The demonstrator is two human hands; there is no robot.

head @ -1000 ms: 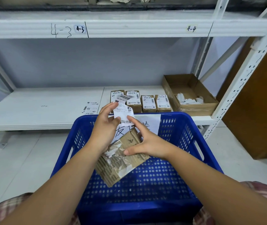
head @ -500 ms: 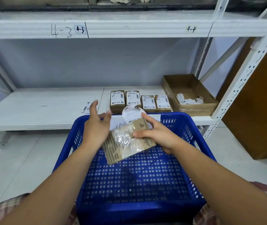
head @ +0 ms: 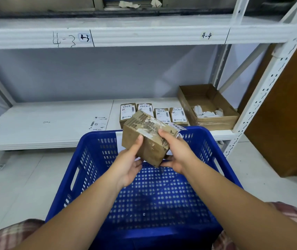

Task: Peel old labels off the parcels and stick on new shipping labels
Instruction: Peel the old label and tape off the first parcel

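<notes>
both hands hold a cardboard parcel (head: 144,141) in the air over the far half of a blue plastic basket (head: 97,134), tilted with one corner pointing down. the left hand (head: 129,165) cups it from 7 o'clock, thumb pressed up the near face. the right hand (head: 178,152) grips its 4 o'clock end, fingers curled over the torn, tape-streaked top and thumb beneath. a white label (head: 177,126) with a barcode shows at the parcel's 3 o'clock edge; i cannot tell whether it is stuck on or loose. on the white shelf (head: 44,130) at 12 o'clock of the basket, four labelled parcels (head: 162,114) stand in a row. a loose label sheet (head: 99,123) lies at their 9 o'clock, and at 3 o'clock an open carton (head: 214,122) holds white paper scraps (head: 205,111).
</notes>
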